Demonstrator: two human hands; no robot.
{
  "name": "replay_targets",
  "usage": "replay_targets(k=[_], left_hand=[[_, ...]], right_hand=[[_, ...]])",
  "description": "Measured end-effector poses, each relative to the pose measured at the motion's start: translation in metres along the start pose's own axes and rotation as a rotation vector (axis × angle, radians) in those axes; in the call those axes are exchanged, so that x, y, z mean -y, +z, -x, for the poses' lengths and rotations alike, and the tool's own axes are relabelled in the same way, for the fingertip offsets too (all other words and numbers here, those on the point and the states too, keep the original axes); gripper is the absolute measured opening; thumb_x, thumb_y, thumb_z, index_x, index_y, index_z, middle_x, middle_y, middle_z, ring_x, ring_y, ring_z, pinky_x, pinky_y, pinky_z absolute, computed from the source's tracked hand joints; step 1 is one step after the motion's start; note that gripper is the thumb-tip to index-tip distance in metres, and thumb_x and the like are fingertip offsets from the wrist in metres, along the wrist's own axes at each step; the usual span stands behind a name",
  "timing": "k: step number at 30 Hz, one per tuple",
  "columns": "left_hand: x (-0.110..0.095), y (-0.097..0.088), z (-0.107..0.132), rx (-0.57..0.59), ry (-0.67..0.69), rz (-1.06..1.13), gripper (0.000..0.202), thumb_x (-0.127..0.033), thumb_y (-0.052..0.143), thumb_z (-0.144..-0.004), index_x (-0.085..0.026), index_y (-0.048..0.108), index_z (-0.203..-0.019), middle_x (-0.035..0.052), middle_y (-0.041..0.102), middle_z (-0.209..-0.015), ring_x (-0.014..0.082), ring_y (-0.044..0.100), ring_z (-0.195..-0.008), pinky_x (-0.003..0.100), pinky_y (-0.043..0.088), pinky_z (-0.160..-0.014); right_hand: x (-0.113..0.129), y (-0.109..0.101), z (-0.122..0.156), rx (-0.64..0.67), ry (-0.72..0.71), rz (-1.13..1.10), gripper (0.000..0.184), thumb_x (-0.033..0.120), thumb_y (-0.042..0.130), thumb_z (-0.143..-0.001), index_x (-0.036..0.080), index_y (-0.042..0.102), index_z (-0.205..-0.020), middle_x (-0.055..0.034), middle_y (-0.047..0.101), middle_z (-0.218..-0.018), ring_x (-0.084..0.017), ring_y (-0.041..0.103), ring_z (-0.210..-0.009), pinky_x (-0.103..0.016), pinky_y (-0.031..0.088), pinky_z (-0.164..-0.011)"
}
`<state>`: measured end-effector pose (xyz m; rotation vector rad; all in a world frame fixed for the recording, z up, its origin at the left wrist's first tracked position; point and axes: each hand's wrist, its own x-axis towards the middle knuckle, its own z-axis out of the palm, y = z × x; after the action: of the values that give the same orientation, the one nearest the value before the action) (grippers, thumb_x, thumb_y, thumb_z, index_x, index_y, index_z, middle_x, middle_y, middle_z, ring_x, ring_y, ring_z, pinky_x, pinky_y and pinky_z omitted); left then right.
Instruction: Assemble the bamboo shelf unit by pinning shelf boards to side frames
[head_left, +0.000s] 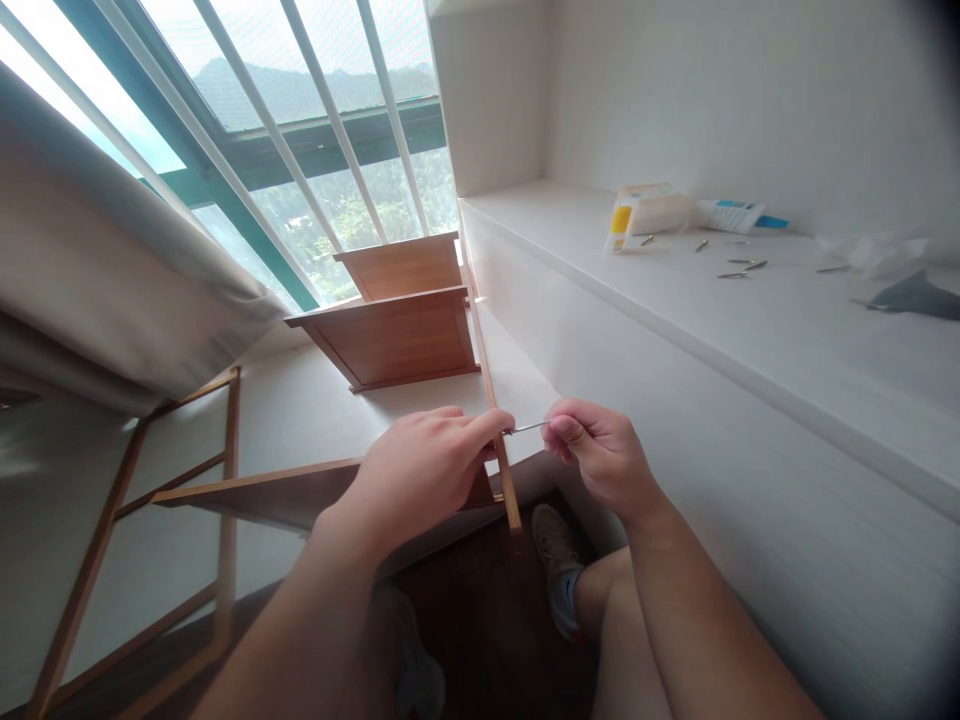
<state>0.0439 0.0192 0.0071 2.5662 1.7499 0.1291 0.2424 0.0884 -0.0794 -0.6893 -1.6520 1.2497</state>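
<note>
My left hand [427, 465] is closed around the thin wooden rail [487, 375] of a wooden shelf frame [390, 335], fingertips pinched at the rail. My right hand [600, 450] is closed in a pinch on a thin metal tool, probably a hex key [527, 427], whose tip meets the rail at my left fingertips. Two brown shelf boards sit beyond the hands. A third board [262, 492] runs out to the left under my left hand.
A white ledge [750, 310] on the right carries several loose screws [739, 268], a yellow-and-white packet [637, 212], a tube and plastic wrap. A barred window [315, 110] and a curtain [97, 270] fill the left. My shoe [556, 560] rests on dark floor below.
</note>
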Motion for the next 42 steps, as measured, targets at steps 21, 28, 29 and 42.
replay_targets(k=[21,28,29,42], left_hand=[[-0.001,0.000,0.000,-0.018,-0.003,0.001,0.027,-0.021,0.043,-0.093,-0.033,0.056,-0.114,-0.0023,0.062,-0.076,0.0176,0.055,-0.071,0.028,0.028,-0.057],[-0.002,-0.001,-0.001,-0.029,-0.011,-0.001,0.028,-0.021,0.043,-0.093,-0.032,0.057,-0.114,-0.0015,0.063,-0.076,0.0176,0.056,-0.070,0.028,0.031,-0.057],[-0.002,-0.001,-0.001,-0.031,-0.012,-0.004,0.028,-0.021,0.043,-0.092,-0.032,0.058,-0.113,-0.0013,0.063,-0.075,0.0177,0.056,-0.070,0.028,0.031,-0.057],[-0.002,0.000,-0.001,-0.020,-0.003,-0.012,0.034,-0.015,0.048,-0.088,-0.033,0.056,-0.115,-0.0023,0.062,-0.075,0.0176,0.055,-0.068,0.027,0.028,-0.056]], right_hand=[[0.000,-0.008,-0.002,-0.022,-0.327,0.271,0.021,0.012,0.053,-0.092,0.023,0.069,-0.099,-0.0031,0.065,-0.084,-0.015,0.059,-0.076,-0.029,0.046,-0.070],[0.000,-0.007,0.002,-0.057,-0.282,0.253,0.026,0.013,0.050,-0.092,0.024,0.071,-0.102,-0.0022,0.065,-0.081,-0.014,0.058,-0.073,-0.028,0.046,-0.068],[0.001,-0.005,0.003,-0.065,-0.238,0.227,0.023,0.015,0.051,-0.092,0.023,0.071,-0.100,-0.0019,0.064,-0.078,-0.014,0.057,-0.070,-0.028,0.045,-0.066],[0.004,-0.002,0.005,0.010,0.130,-0.141,0.021,0.035,0.055,-0.091,0.017,0.065,-0.091,0.0023,0.056,-0.055,-0.011,0.046,-0.046,-0.024,0.035,-0.043]])
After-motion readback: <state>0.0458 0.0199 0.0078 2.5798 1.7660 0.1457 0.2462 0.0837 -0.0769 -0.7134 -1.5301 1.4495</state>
